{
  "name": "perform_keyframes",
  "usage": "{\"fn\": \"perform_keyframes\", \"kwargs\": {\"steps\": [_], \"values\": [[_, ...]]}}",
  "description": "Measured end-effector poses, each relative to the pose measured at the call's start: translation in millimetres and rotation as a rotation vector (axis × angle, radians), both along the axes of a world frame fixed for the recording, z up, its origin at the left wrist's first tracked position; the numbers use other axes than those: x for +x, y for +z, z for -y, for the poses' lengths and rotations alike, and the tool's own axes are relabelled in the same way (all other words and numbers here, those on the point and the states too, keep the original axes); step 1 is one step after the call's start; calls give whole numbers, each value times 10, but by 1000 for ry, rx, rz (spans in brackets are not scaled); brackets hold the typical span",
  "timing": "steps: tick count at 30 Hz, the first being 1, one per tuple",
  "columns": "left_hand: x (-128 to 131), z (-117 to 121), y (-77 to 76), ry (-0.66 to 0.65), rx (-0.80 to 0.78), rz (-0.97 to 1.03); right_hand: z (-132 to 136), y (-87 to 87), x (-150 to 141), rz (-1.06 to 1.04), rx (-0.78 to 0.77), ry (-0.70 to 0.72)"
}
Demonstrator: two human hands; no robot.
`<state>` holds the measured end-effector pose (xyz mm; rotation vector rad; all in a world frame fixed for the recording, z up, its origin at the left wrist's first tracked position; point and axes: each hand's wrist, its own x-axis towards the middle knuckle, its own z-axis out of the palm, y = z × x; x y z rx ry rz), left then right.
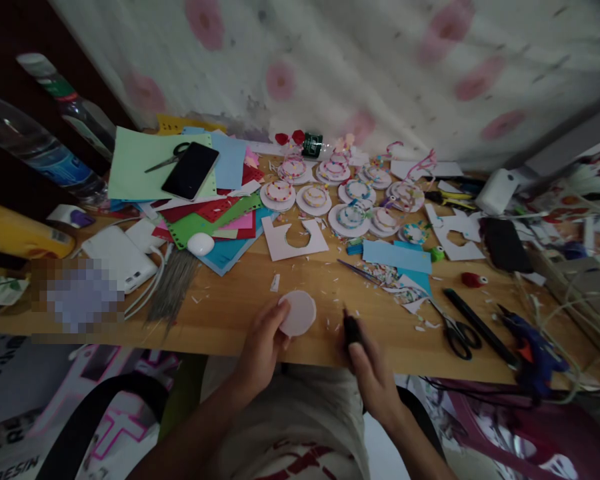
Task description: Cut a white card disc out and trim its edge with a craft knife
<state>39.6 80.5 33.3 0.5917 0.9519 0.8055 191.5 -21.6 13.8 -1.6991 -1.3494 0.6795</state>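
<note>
While the left hand [260,343] grips a white disc [298,313] above the tabletop [230,313], the right hand [373,373] holds a black tool [352,328] — blurred. Scissors [461,337] lie nearby.

Dim indoor shot, light source out of frame. Soft, even light on the wood worktop [240,300], faint soft shadows, no hard glare; white disc [298,313] pale, not blown out. Upper left corner near black. Patterned curtain [320,60] greyish, muted. Motion blur on right hand [375,373] and black tool [352,330]. Wide-angle stretch at sides, large bottle [40,150] smeared long. Pixelated patch [77,300] over worktop's left front corner. Fine scraps [380,273] soft.
</note>
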Motion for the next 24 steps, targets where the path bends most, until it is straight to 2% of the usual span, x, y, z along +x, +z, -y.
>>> {"fn": "perform_keyframes", "kwargs": {"steps": [2, 4, 8, 11, 15, 21, 24], "values": [[22, -2, 3, -51, -100, 103, 41, 44, 30, 209, 31, 87], [41, 4, 16, -113, -150, 175, 51, 108, 33, 322, 55, 155], [43, 24, 2, -169, -229, 279, 20, 221, 16, 497, 101, 151], [26, 27, -53, -214, -232, 343, 7, 269, 9, 579, 122, 127], [11, 19, -64, -294, -231, 407, -2, 242, 27, 590, 111, 101], [-17, 17, 47, -419, -229, 474, -34, 89, 179, 422, -85, -46], [-21, 2, 31, -402, -227, 473, -9, 155, 193, 366, -39, 45]]}}
